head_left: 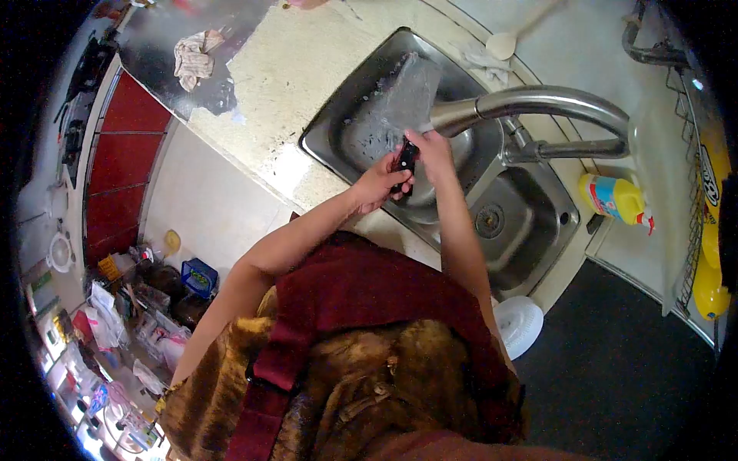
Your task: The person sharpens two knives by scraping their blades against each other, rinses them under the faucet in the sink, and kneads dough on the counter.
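Over the left sink basin [350, 115], a cleaver [413, 94] points away from me, its broad grey blade beneath the tap's mouth. Its black riveted handle [406, 159] lies between my hands. My left hand [377, 187] is closed around the lower part of the handle. Higher up, my right hand [432, 155] is closed where handle and blade meet; its fingertips are partly hidden. The steel tap [550, 100] arches in from the right, its spout close to the blade. Whether water runs is hard to make out.
The second basin [526, 234] has a drain [490, 221]. A yellow spray bottle [615, 200] stands at right, near a wire rack [688, 192]. A crumpled cloth [194, 60] lies on the counter [269, 84]. A white round object [517, 326] is below the sink.
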`<state>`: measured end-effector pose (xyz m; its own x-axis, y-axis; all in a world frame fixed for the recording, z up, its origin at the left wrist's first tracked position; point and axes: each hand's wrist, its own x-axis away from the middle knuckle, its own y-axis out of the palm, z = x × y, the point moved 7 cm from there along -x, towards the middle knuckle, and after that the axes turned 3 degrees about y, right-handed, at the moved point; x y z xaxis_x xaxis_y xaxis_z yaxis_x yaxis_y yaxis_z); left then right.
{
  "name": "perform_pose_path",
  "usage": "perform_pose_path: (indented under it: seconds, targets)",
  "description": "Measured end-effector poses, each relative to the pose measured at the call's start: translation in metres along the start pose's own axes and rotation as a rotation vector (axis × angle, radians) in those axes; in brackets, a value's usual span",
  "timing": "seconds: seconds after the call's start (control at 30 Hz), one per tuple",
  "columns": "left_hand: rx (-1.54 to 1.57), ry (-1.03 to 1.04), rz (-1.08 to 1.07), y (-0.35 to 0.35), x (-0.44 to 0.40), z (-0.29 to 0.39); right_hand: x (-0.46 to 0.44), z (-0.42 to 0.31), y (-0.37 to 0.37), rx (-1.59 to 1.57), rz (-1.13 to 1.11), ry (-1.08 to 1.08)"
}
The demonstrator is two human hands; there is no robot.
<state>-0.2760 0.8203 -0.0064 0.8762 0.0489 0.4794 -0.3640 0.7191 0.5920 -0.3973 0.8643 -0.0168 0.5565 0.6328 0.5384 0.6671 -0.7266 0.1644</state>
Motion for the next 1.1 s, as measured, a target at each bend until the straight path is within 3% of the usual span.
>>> perform_pose_path:
  seconds: [0.1, 0.17, 0.3, 0.37, 0.47, 0.53, 0.6, 0.67, 0.77, 0.87, 0.97, 1.07, 1.1]
  targets:
    - [-0.202, 0.015, 0.048, -0.001, 0.011, 0.004, -0.023, 0.015, -0.004, -0.069, 0.087, 0.118]
    - [-0.251, -0.016, 0.1, 0.002, 0.024, 0.01, -0.078, 0.057, -0.032, 0.014, 0.15, 0.002]
    - [-0.305, -0.064, 0.153, 0.0, 0.05, 0.016, -0.086, 0.03, -0.046, 0.177, 0.352, 0.014]
    - [-0.371, -0.058, 0.155, -0.008, 0.059, 0.019, -0.09, 0.018, -0.055, -0.273, 0.238, -0.131]
    - [-0.275, -0.039, 0.187, -0.021, 0.069, 0.031, -0.064, 0.01, -0.066, -0.634, 0.347, -0.061]
    - [-0.276, 0.016, 0.219, -0.03, 0.074, 0.043, -0.1, 0.053, -0.116, -0.214, 0.386, -0.057]
    - [-0.294, 0.061, 0.239, -0.041, 0.079, 0.057, -0.099, 0.093, -0.111, 0.424, 0.311, 0.113]
    - [-0.252, 0.111, 0.208, -0.053, 0.082, 0.065, -0.087, 0.126, -0.095, 0.862, 0.252, 0.143]
    - [-0.102, 0.08, 0.179, -0.043, 0.093, 0.081, -0.055, 0.153, -0.059, 1.115, 0.307, 0.169]
    - [-0.036, 0.084, 0.161, -0.043, 0.1, 0.079, -0.044, 0.168, -0.044, 1.092, 0.411, 0.212]
    - [-0.031, 0.108, 0.135, -0.044, 0.104, 0.076, -0.048, 0.174, -0.042, 1.016, 0.368, 0.34]
    - [-0.008, 0.118, 0.151, -0.041, 0.102, 0.074, -0.057, 0.163, -0.039, 0.832, 0.233, 0.134]
    - [0.015, 0.108, 0.154, -0.045, 0.096, 0.073, -0.051, 0.158, -0.042, 0.619, 0.184, 0.175]
